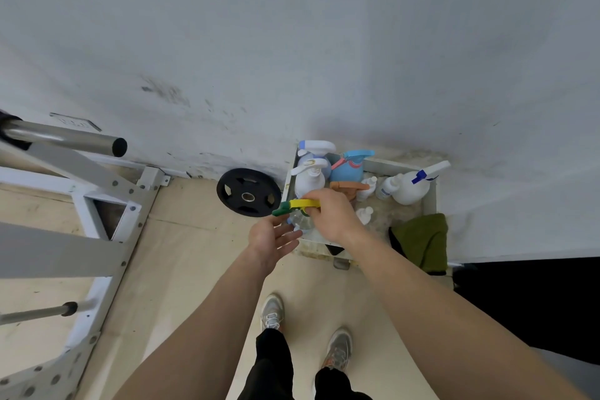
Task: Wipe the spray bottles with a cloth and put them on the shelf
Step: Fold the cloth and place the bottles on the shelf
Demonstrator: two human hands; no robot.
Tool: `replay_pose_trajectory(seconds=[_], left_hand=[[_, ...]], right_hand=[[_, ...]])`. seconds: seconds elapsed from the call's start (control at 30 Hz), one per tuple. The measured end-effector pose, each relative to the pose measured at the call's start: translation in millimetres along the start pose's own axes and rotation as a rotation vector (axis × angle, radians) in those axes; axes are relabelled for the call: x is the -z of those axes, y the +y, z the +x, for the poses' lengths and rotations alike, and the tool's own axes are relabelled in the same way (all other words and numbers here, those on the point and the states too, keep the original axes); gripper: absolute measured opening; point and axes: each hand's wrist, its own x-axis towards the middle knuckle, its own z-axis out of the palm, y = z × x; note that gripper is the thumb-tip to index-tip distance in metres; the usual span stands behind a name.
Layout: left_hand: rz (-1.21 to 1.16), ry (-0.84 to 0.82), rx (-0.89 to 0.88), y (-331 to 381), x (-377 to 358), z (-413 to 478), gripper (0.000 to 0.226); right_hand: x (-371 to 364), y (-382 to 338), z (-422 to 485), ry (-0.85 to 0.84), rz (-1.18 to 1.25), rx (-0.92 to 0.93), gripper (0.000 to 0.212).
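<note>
The floor (pixel 194 253) is pale beige sheeting that runs up to a scuffed grey-white wall (pixel 292 42). Against that wall stands a low white shelf (pixel 430 198) with a raised rim and a speckled, dirty-looking top. A green cloth (pixel 422 240) hangs over its front right corner.

The person stands just in front of it, grey shoes (pixel 272 312) on the sheeting. The right hand (pixel 331 214) grips a clear spray bottle (pixel 300 221) round the neck, under its yellow and green trigger head (pixel 300 204), above the shelf's front left corner. The left hand (pixel 269 239) lies palm up with its fingers straight at the bottle's lower body; I cannot tell whether they touch it.

At the back left of the shelf two white spray bottles (pixel 308 178) stand close together, with a blue bottle (pixel 349 169) just beside them. A white bottle with a blue nozzle (pixel 412 187) stands at the back right, and a few small white bottles (pixel 365 214) are between.

To the left a black weight plate (pixel 248 191) leans on the wall, touching the shelf's side. Further left a white metal rack (pixel 97 191) with a steel bar (pixel 65 136) crowds that side. To the right of the shelf the floor is dark (pixel 535 295). Open floor lies behind and left of the feet.
</note>
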Motion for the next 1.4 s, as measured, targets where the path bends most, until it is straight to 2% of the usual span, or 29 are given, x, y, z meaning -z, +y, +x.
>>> replay_pose_trajectory(seconds=[0.2, 0.33, 0.47, 0.53, 0.63, 0.67, 0.7, 0.77, 0.87, 0.93, 1.1, 1.3, 1.4], left_hand=[[0.037, -0.014, -0.004, 1, 0, 0, 0.023], [0.161, 0.036, -0.014, -3, 1, -4, 0.021], [0.326, 0.084, 0.014, -16, 2, -13, 0.02], [0.402, 0.073, 0.029, -25, -5, -15, 0.02], [0.542, 0.037, -0.001, -43, -27, -12, 0.014], [0.61, 0.023, -0.043, -51, -36, -7, 0.02], [0.708, 0.016, -0.086, -59, -44, 0, 0.037], [0.928, 0.034, -0.207, -72, -60, 12, 0.062], [1.079, 0.083, -0.387, -87, -79, 30, 0.062], [1.081, 0.112, -0.459, -95, -88, 44, 0.057], [1.004, 0.155, -0.572, -105, -96, 64, 0.033], [1.095, 0.077, -0.676, -112, -122, 67, 0.031], [1.09, 0.057, -0.697, -114, -148, 73, 0.03]], right_hand=[[0, 0, 2, -0.002, 0.017, -0.007, 0.022], [6, 1, -8, 0.008, 0.092, -0.012, 0.032], [26, 24, -31, 0.154, 0.259, -0.048, 0.034], [40, 44, -43, 0.233, 0.324, -0.131, 0.034], [52, 85, -51, 0.308, 0.336, -0.356, 0.035], [52, 99, -49, 0.302, 0.341, -0.419, 0.038], [49, 112, -45, 0.276, 0.342, -0.465, 0.041], [40, 130, -33, 0.2, 0.329, -0.482, 0.049], [20, 143, -13, 0.111, 0.266, -0.406, 0.058], [7, 148, 0, 0.102, 0.231, -0.351, 0.054], [-13, 156, 14, 0.177, 0.17, -0.213, 0.005], [19, 174, 2, 0.331, 0.171, -0.257, 0.012], [39, 189, 1, 0.34, 0.201, -0.324, 0.014]])
